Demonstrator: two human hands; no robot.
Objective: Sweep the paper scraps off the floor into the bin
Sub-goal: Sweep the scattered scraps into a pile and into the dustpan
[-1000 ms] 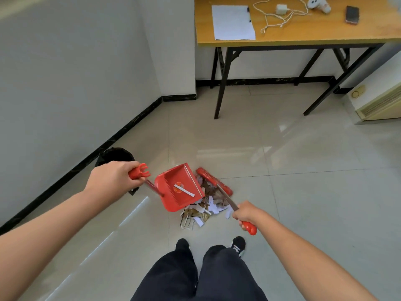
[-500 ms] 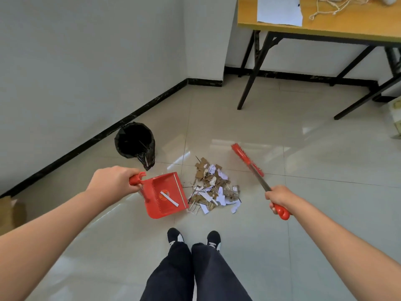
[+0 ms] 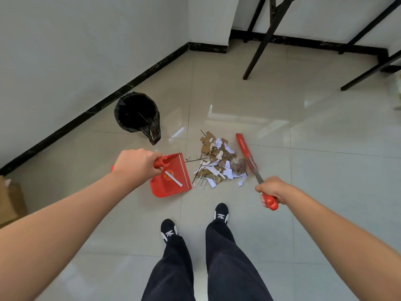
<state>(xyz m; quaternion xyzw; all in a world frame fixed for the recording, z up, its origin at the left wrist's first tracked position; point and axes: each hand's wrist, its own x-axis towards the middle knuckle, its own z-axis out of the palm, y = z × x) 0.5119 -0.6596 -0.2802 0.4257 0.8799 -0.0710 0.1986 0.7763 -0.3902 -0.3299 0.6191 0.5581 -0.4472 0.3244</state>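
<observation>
1. Step in hand, by my read: push the paper scraps [image 3: 218,161] leftward into the dustpan [image 3: 172,177] with the brush [image 3: 245,152].
2. To do it well: pan's open edge needed to sit flat on the floor [image 3: 303,131], tight against the pile's left side; brush head down behind the pile's right edge, short low strokes toward the pan so light bits didn't scatter.
3. Left hand [image 3: 135,165] was fully closed round the dustpan handle; one white strip already lay in the pan.
4. Right hand [image 3: 274,191] was fully closed round the brush's red grip, shaft running up-left to the head.
5. Scraps sat on the floor between the two tools: just beside the pan's edge, touching or nearly touching the brush head; clear of both hands' fingers.
6. Bin [image 3: 136,112], black-lined, stood near the wall, beyond the pan, apart from the pile.
</observation>
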